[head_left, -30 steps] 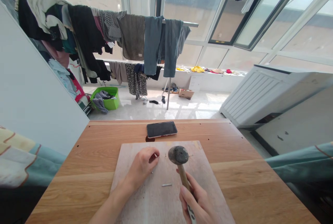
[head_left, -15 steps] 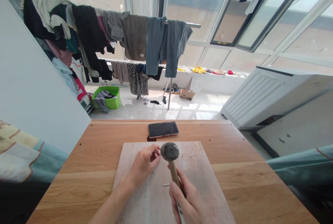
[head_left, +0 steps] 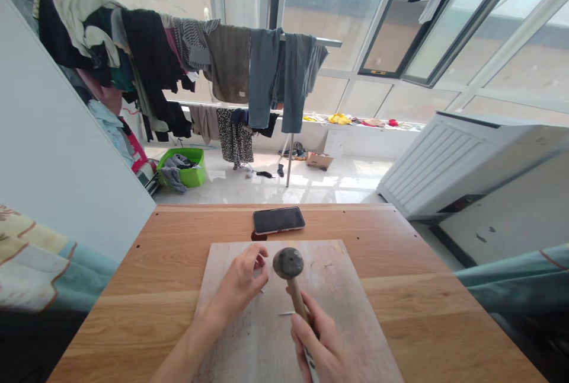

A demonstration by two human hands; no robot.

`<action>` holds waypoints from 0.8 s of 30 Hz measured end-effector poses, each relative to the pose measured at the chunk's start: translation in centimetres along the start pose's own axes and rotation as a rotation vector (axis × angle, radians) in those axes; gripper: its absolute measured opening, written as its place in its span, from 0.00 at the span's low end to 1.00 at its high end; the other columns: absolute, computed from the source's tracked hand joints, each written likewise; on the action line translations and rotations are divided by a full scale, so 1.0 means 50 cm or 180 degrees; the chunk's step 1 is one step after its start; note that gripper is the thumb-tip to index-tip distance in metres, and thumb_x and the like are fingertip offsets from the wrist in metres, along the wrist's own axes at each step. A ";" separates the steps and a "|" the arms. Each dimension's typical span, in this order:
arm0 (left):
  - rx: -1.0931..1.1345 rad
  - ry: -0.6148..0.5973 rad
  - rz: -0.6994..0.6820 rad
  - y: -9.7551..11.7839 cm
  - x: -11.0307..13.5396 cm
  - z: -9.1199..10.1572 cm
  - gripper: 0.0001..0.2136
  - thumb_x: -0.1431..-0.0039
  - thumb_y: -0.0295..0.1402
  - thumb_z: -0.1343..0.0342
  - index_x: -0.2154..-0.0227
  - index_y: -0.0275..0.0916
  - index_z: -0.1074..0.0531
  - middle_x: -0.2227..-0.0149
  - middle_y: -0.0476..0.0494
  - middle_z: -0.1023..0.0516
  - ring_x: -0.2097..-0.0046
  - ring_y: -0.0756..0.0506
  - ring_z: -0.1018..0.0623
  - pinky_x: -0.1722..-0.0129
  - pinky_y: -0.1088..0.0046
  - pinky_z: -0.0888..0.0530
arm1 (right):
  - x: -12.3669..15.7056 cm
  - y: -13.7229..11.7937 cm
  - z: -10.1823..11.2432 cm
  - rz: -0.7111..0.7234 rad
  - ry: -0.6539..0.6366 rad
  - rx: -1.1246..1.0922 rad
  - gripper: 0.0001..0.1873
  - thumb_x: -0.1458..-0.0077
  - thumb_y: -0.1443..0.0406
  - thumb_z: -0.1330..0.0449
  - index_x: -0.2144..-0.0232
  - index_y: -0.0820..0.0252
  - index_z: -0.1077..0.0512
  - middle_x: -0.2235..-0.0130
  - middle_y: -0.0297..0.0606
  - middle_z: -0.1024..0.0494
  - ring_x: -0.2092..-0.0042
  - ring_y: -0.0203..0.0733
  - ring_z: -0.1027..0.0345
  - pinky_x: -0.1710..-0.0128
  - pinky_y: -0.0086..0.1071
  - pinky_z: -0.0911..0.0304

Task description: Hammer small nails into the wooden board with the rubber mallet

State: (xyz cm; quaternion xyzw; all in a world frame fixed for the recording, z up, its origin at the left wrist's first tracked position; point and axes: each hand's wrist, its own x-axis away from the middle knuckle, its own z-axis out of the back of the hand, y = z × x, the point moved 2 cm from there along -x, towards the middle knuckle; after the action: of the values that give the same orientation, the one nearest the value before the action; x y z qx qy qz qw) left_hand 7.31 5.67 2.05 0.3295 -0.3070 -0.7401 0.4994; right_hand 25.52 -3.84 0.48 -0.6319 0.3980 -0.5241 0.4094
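Note:
My right hand is wrapped round the handle of a mallet, its dark rounded head raised above a pale wooden board. Over the board's left part, my left hand has curled fingers, with a gap between thumb and forefinger and nothing visible in it. A small metal nail shows just below the left thumb, partly hidden. Another nail lies beside the mallet handle. Farther right, two small nails are at the board's upper right.
The board rests on a wood-grain table. Beyond it lies a phone with a dark screen. On the floor behind stand a green basket with clothes and a cardboard box. Laundry hangs on a rack.
My left hand has shifted slightly left, and its thumb and forefinger have spread apart. The mallet head has dipped a little, still in my right hand.

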 end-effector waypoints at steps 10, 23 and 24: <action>-0.2589 -0.0400 -0.2454 0.125 0.118 -0.120 0.03 0.36 0.26 0.45 0.63 0.34 0.26 0.70 0.43 0.21 0.69 0.41 0.22 0.68 0.65 0.27 | 0.018 0.001 0.074 0.0161 0.0325 0.0001 0.42 0.40 0.38 0.40 0.39 0.64 0.33 0.79 0.23 0.31 0.87 0.26 0.43 0.88 0.19 0.47; 0.0046 0.0308 -0.0290 -0.006 0.009 0.017 0.07 0.36 0.25 0.46 0.61 0.41 0.24 0.63 0.47 0.19 0.63 0.47 0.20 0.59 0.71 0.24 | 0.031 0.038 0.084 0.0067 0.0560 -0.0201 0.41 0.41 0.39 0.39 0.40 0.63 0.33 0.79 0.22 0.33 0.88 0.26 0.46 0.90 0.20 0.55; 0.0225 0.0324 -0.0126 -0.025 0.002 0.022 0.06 0.37 0.28 0.45 0.62 0.41 0.23 0.64 0.48 0.19 0.65 0.47 0.21 0.61 0.72 0.24 | 0.030 0.041 0.084 0.0057 0.0522 -0.0219 0.42 0.42 0.38 0.39 0.40 0.63 0.33 0.79 0.22 0.34 0.88 0.26 0.47 0.90 0.20 0.55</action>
State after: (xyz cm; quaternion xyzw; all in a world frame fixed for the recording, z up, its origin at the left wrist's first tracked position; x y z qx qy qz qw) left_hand 5.73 6.08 1.73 0.3902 -0.3005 -0.7208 0.4877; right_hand 29.70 -5.51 -1.41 -0.5970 0.4537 -0.5563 0.3582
